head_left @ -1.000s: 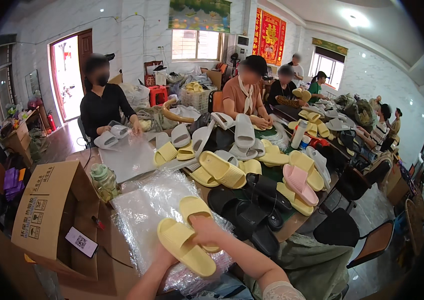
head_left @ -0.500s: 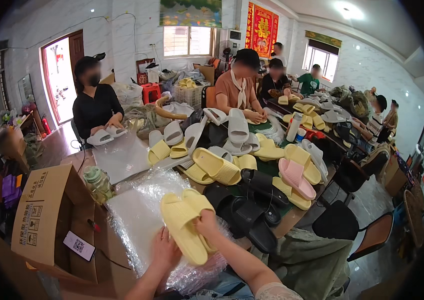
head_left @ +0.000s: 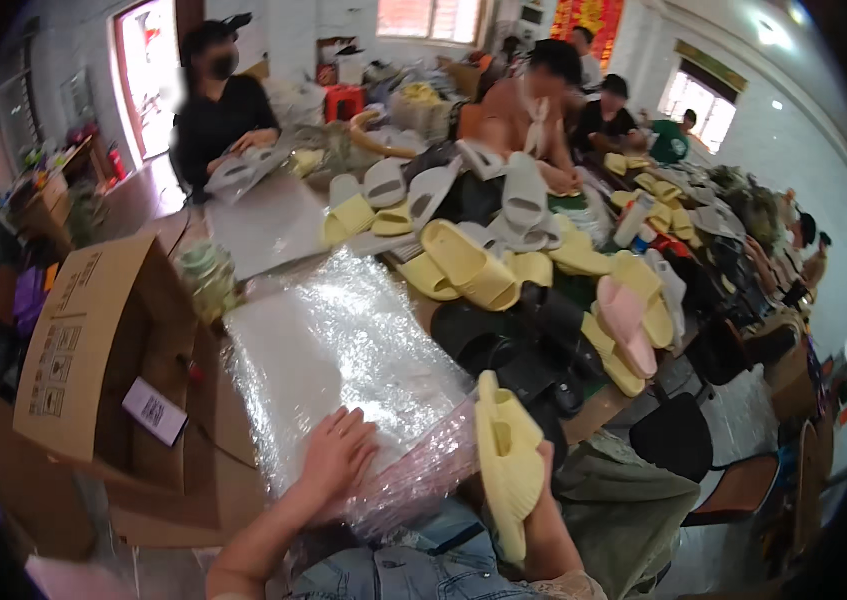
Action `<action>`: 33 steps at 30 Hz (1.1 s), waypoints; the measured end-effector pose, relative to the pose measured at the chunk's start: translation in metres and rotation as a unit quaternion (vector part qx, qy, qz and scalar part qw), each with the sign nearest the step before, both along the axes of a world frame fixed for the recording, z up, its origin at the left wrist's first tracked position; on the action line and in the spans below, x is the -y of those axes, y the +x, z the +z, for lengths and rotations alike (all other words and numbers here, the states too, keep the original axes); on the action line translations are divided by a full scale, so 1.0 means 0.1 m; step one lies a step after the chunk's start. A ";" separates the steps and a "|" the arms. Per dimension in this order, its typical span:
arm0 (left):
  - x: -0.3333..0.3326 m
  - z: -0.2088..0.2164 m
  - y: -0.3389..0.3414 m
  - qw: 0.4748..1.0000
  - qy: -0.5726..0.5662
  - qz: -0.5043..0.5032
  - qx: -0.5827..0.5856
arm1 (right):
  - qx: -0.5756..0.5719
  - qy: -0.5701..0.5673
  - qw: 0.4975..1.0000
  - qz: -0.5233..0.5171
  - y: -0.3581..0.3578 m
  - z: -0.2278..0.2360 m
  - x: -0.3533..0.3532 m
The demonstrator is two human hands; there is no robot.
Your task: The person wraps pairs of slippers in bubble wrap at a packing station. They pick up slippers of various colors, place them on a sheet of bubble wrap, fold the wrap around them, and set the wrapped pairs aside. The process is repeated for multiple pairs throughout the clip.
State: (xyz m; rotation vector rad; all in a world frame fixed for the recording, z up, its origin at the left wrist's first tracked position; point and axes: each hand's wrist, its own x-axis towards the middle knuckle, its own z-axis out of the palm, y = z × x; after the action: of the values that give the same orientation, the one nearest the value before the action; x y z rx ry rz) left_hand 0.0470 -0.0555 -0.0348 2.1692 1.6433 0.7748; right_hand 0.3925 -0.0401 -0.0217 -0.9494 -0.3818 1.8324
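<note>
A pair of pale yellow slippers (head_left: 507, 470) is in my right hand (head_left: 545, 500), held upright on edge near my lap; the slippers hide most of its fingers. My left hand (head_left: 338, 450) lies with its fingers stretched out on a stack of clear plastic bags (head_left: 309, 385), holding nothing. The bags look shiny and crinkled, and pinkish where they fold toward me. Beyond the slippers in my hand, black slippers (head_left: 514, 345) lie heaped with yellow slippers (head_left: 471, 264), grey slippers (head_left: 525, 195) and a pink slipper (head_left: 627, 312).
A cardboard box (head_left: 134, 350) with a phone (head_left: 155, 411) on it stands at the left, beside a greenish bottle (head_left: 206, 275). Across the table a person in black (head_left: 229, 120) handles a grey slipper in plastic. Chairs (head_left: 672, 440) stand at the right.
My right hand has carried the yellow slippers right and toward me, turning them on edge. My left hand now rests on the bags, apart from the slippers. The view has shifted.
</note>
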 end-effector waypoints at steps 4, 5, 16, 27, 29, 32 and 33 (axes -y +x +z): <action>-0.07 0.00 -0.09 0.993 -0.039 -0.007 0.108 | 0.122 0.183 0.975 0.007 -0.09 0.45 0.13; -0.07 -0.02 -0.14 0.991 -0.048 -0.005 0.125 | 0.064 0.167 0.984 0.024 -0.11 0.48 0.13; -0.10 0.11 0.06 0.966 -0.005 0.146 0.211 | 0.332 0.407 0.803 0.282 -0.44 0.54 -0.09; 0.14 0.56 0.19 0.983 0.112 0.068 0.130 | 0.617 0.437 0.633 0.165 -0.55 0.11 -0.34; 0.15 0.64 0.16 0.981 0.121 0.074 0.136 | 0.633 0.484 0.573 0.191 -0.63 0.17 -0.35; 0.21 0.78 0.16 0.985 0.138 0.033 0.103 | 0.680 0.465 0.525 0.215 -0.75 0.32 -0.42; 0.23 0.81 0.17 0.986 0.143 0.012 0.085 | 0.689 0.463 0.517 0.209 -0.81 0.30 -0.45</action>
State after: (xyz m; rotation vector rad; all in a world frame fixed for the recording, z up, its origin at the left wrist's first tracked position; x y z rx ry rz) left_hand 0.0644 -0.0783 0.0460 2.1973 1.5545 1.2348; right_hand 0.3115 0.0052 0.0085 -1.3077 -2.4327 0.4320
